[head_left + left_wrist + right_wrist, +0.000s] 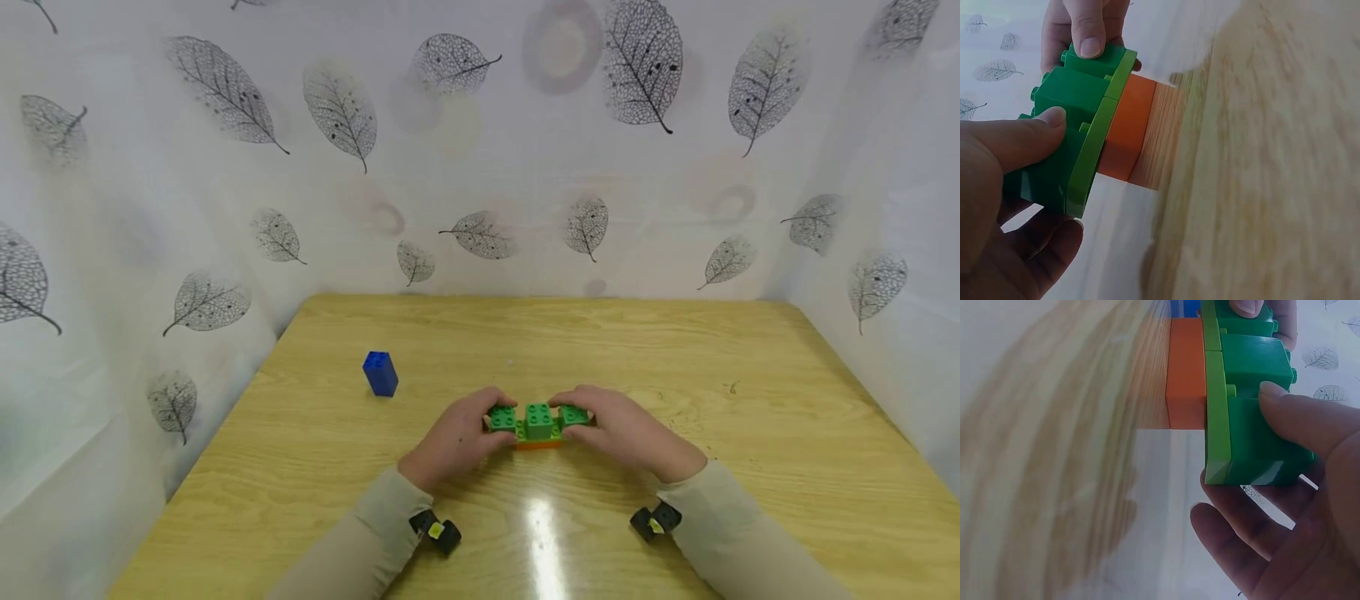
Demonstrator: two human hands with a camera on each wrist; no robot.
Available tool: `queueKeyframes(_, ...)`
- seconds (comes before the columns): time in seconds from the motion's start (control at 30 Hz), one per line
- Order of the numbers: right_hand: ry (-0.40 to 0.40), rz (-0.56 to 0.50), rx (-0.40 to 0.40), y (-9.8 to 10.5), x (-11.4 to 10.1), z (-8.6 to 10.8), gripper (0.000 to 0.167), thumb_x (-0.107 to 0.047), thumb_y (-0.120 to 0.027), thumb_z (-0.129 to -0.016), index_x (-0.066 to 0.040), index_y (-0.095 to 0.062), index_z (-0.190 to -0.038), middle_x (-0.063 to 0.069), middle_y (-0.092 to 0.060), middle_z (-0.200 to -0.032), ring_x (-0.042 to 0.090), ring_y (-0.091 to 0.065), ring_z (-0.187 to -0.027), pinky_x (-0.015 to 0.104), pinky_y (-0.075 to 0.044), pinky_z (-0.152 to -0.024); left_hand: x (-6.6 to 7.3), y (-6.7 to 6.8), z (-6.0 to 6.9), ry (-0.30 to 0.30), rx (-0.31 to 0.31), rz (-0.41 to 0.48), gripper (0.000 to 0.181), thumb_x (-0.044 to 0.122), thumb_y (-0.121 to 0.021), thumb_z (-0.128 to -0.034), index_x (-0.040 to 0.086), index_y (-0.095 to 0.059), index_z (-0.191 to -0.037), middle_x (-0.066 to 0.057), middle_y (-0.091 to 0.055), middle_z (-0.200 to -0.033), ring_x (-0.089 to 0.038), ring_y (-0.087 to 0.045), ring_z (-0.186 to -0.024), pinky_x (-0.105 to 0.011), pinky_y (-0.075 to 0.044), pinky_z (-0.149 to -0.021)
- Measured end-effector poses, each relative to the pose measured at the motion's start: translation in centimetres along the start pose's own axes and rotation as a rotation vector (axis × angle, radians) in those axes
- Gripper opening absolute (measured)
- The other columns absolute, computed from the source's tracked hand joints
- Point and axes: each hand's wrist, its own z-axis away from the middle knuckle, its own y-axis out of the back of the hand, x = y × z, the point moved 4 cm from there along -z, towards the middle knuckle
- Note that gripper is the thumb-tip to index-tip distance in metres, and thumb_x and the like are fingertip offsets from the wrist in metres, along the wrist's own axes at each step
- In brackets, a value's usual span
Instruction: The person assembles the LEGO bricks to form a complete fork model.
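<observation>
A block build stands on the table between the hands: an orange block (pixel 537 445) at the bottom, a light green layer (pixel 1092 156) on it, and three darker green blocks on top, the middle one (pixel 538 422) uncovered. My left hand (pixel 459 433) grips the left green block (pixel 502 418) between thumb and fingers. At the other end, my right hand (pixel 626 429) grips the right green block (pixel 573 416). In the right wrist view the thumb lies on that block (pixel 1266 444) with fingers beneath the overhanging light green layer.
A tall blue block (pixel 381 374) stands upright on the wooden table (pixel 675 350), to the left of and behind the build. Leaf-patterned white cloth (pixel 480 192) hangs behind the table and at both sides.
</observation>
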Motion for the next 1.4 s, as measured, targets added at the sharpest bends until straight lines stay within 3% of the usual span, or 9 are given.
queueKeyframes(0.27, -0.033, -0.089, 0.0, -0.1, 0.1, -0.2, 0.038, -0.022, -0.072, -0.096, -0.017, -0.062, -0.133, 0.001, -0.063, -0.126, 0.015, -0.06, -0.104, 0.04, -0.052, -0.086, -0.5, -0.1, -0.3, -0.016, -0.005, 0.053, 0.039, 0.027, -0.07, -0.0978, 0.017, -0.057, -0.133, 0.008, -0.06, -0.121, -0.01, -0.058, -0.101, -0.033, -0.051, -0.086)
queueKeyframes(0.43, -0.039, -0.164, -0.005, -0.6, 0.0, -0.2, 0.047, -0.027, -0.073, -0.095, -0.02, -0.058, -0.139, 0.001, -0.061, -0.131, 0.019, -0.059, -0.113, 0.045, -0.049, -0.093, -0.8, -0.4, 0.0, -0.019, 0.018, 0.053, 0.039, 0.03, -0.07, -0.0973, 0.022, -0.055, -0.133, 0.008, -0.058, -0.124, -0.01, -0.057, -0.108, -0.035, -0.049, -0.092)
queueKeyframes(0.63, -0.032, -0.16, 0.016, -1.2, -0.2, -0.5, 0.049, -0.04, -0.07, -0.096, -0.023, -0.058, -0.14, -0.005, -0.062, -0.127, 0.017, -0.058, -0.111, 0.046, -0.048, -0.093, -0.5, -0.7, 0.1, -0.026, 0.049, 0.042, 0.042, 0.032, -0.069, -0.0983, 0.022, -0.056, -0.136, 0.007, -0.057, -0.13, -0.009, -0.055, -0.112, -0.036, -0.048, -0.095)
queueKeyframes(0.97, -0.056, -0.141, 0.046, -1.4, -0.2, -0.6, 0.043, -0.037, -0.071, -0.096, -0.019, -0.062, -0.134, -0.004, -0.063, -0.125, 0.014, -0.058, -0.104, 0.042, -0.049, -0.088, -0.1, -0.7, -0.4, 0.0, 0.036, 0.064, 0.04, 0.029, -0.071, -0.0972, 0.02, -0.059, -0.134, 0.007, -0.059, -0.124, -0.008, -0.058, -0.105, -0.031, -0.051, -0.088)
queueKeyframes(1.4, 0.031, -0.057, 0.061, -1.2, 0.1, -0.6, 0.045, -0.04, -0.069, -0.097, -0.016, -0.064, -0.135, -0.004, -0.065, -0.122, 0.016, -0.06, -0.107, 0.045, -0.049, -0.09, -0.3, -0.4, -1.0, 0.053, -0.002, 0.053, 0.041, 0.033, -0.075, -0.0936, 0.02, -0.063, -0.131, 0.01, -0.062, -0.117, -0.008, -0.06, -0.095, -0.03, -0.053, -0.08)
